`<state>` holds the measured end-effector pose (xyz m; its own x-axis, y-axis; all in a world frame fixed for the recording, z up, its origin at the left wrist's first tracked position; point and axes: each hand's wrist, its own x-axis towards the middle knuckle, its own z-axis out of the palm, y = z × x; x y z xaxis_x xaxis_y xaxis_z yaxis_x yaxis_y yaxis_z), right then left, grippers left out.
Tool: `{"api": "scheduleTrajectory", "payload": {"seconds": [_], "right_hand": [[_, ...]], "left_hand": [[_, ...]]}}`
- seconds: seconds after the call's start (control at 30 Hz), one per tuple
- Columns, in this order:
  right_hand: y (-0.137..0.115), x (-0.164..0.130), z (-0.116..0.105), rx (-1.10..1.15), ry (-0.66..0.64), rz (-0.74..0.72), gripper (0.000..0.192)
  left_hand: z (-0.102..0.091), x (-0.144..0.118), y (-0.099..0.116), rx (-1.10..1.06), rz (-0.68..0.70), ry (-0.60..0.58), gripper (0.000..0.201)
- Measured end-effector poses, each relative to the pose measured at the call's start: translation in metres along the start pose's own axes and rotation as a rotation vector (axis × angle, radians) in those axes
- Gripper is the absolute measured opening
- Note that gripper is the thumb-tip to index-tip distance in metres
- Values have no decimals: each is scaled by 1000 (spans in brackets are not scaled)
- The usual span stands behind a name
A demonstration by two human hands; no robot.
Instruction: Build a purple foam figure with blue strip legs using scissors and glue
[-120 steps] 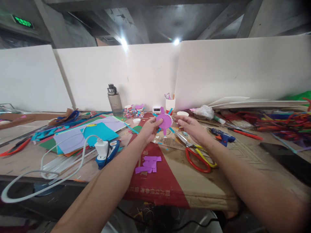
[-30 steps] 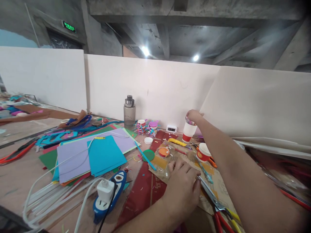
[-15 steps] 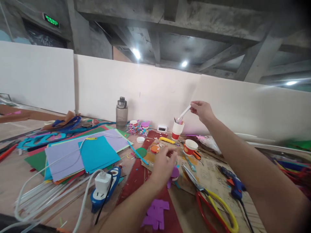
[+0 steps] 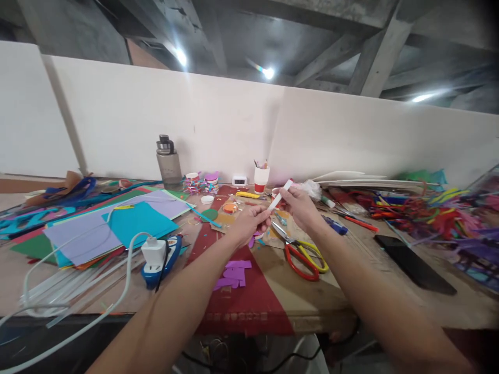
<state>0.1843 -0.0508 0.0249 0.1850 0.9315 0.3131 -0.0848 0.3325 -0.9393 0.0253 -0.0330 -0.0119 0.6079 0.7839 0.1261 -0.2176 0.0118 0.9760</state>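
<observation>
Both my hands hold a thin white pen-like stick [image 4: 281, 194] above the table's middle. My left hand [image 4: 248, 222] pinches its lower end and my right hand [image 4: 299, 205] grips its shaft, the upper end pointing up and right. Just under my hands a purple foam craft piece [image 4: 254, 240] lies on the cardboard. The red-and-white paper cup [image 4: 261, 179] with pens stands behind, by the white wall. Red and yellow-handled scissors [image 4: 302, 253] lie right of my left hand. Purple foam scraps [image 4: 234, 272] sit on the red banner [image 4: 241, 296].
Coloured paper sheets [image 4: 113, 226] and a blue power strip with white plug [image 4: 158, 254] lie at left. A grey water bottle [image 4: 168, 162] stands at the back. A black phone [image 4: 414, 264], a blue glue gun [image 4: 336, 225] and piled pipe cleaners [image 4: 429, 210] are at right.
My right hand drew the white stick out of the paper cup and brought it down to the middle. My left hand left the purple craft piece on the table and took the stick's lower end.
</observation>
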Motion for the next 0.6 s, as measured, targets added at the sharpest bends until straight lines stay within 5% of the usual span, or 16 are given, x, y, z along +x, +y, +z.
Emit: {"api": "scheduleTrajectory", "payload": {"seconds": [0.13,0.33,0.47,0.6], "right_hand": [[18,-12,-3,17,91,-72,39],[13,2,-40,306,468,-148,32],[12,3,-46,454,323,72,24],[15,-2,-38,491,225,85,25]], "left_hand": [[1,1,-7,180,-29,-25,31],[1,0,-1,618,-57,49,32],[4,-3,1,631,-10,-119,21],[7,-9,-1,721,-50,-295,16]]}}
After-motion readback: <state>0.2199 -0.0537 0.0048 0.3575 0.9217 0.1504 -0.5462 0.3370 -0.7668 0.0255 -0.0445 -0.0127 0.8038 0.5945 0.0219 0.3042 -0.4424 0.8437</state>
